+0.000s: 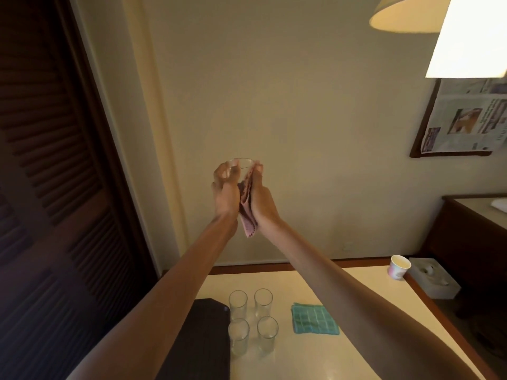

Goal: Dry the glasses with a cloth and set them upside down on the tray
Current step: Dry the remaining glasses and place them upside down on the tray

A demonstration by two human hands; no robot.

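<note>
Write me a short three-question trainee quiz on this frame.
1. True or false: the dark tray already holds upturned glasses.
2. How many glasses stand upright on the table?
3. Which cloth is in use: A) the teal cloth, B) the pink cloth?

Key:
1. False; nothing shows on its visible part.
2. Four glasses, standing beside the tray.
3. B; it lies between the left hand and right hand, which hold a raised glass. The teal one lies flat on the table.
</note>
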